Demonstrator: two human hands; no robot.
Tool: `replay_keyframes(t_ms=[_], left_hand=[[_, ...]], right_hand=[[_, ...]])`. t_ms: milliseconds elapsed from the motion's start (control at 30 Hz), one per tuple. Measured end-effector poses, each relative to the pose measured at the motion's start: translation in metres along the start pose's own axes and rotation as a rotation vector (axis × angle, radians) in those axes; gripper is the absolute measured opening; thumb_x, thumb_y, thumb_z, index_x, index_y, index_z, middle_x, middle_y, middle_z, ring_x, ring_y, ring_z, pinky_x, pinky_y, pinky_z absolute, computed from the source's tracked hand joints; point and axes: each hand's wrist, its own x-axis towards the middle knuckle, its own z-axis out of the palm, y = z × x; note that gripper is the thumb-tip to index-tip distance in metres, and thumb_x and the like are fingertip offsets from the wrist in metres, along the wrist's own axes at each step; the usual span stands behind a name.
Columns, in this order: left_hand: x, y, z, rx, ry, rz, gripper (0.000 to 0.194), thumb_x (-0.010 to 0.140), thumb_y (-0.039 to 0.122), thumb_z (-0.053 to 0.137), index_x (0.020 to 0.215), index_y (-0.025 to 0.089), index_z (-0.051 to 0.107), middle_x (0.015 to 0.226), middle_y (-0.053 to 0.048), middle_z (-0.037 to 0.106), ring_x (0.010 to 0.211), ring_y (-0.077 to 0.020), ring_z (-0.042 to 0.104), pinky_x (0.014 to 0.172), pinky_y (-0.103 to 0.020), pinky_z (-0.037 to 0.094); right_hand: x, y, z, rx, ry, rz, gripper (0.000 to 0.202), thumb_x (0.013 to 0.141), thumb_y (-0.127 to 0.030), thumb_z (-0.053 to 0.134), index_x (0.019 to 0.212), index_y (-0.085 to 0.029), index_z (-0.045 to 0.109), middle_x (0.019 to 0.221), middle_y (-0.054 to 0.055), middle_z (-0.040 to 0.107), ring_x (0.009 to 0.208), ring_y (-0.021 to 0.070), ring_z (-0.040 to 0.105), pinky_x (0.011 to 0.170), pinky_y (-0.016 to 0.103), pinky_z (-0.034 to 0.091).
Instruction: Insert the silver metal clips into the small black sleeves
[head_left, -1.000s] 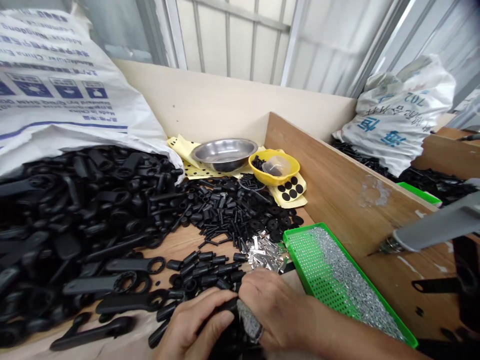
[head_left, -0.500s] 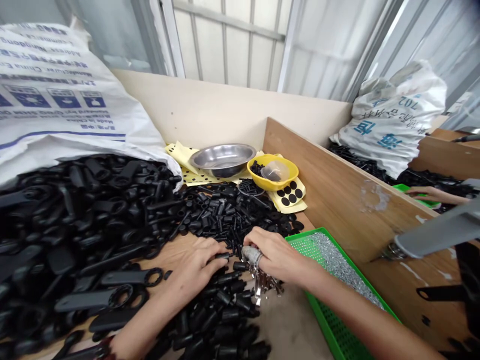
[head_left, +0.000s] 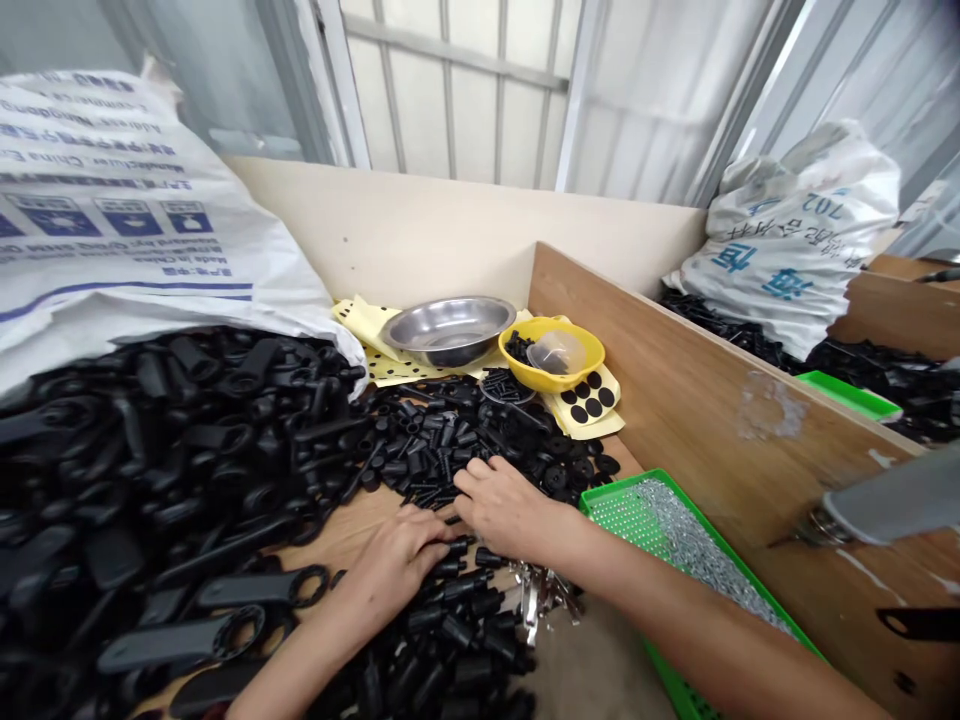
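My left hand (head_left: 405,555) is closed at the front of the bench, thumb and fingers pinched round a small black cylindrical part that is mostly hidden. My right hand (head_left: 504,508) is just to its right, fingers bent together at the near edge of a heap of small black screws and sleeves (head_left: 427,440). What its fingertips hold, if anything, is hidden. Below both hands lie black stepped cylinders (head_left: 457,630) in a pile. Thin shiny metal strips (head_left: 536,595) lie in a bunch under my right wrist.
Black ratchet-like handles (head_left: 180,640) spill from a white sack (head_left: 150,230) on the left. A steel bowl (head_left: 450,325) and a yellow basket (head_left: 555,378) stand behind. On the right are a green tray (head_left: 664,655) of small metal pieces, a wooden divider (head_left: 637,350) and a grey tool (head_left: 892,500).
My right hand has moved left and away from me, off the metal strips to the black screws. The left hand stays nearly in place. Another person's hand has left the far green tray.
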Motion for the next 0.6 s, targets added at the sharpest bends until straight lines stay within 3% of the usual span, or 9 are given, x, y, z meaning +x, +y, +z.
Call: replay_keyframes(t_ms=[167,400,600], left_hand=[[0.000,0.002,-0.006,-0.034,0.027,-0.040,0.021,0.075,0.019,0.051,0.074,0.022,0.072,0.075,-0.003,0.073,0.076,-0.0213,0.064,0.072,-0.029,0.047],[0.012,0.012,-0.016,-0.099,0.143,-0.129,0.026,0.082,0.026,0.045,0.081,0.021,0.070,0.080,-0.001,0.075,0.073,-0.0196,0.067,0.065,-0.024,0.047],[0.015,0.015,-0.021,-0.071,0.216,-0.145,0.024,0.080,0.026,0.042,0.073,0.019,0.064,0.064,0.001,0.067,0.062,-0.0181,0.063,0.056,-0.023,0.044]], right_hand=[[0.000,0.001,0.000,0.011,0.032,-0.005,0.012,0.085,-0.010,0.047,0.077,-0.014,0.055,0.087,0.008,0.051,0.088,0.0216,0.040,0.076,0.036,0.035],[0.004,0.002,-0.010,0.159,0.112,0.179,0.007,0.080,-0.010,0.047,0.082,-0.014,0.053,0.088,0.007,0.049,0.084,0.0193,0.040,0.070,0.030,0.035],[0.008,0.001,-0.016,0.318,0.111,0.192,0.013,0.084,-0.009,0.042,0.088,-0.017,0.053,0.088,0.002,0.050,0.082,0.0137,0.045,0.072,0.024,0.036]])
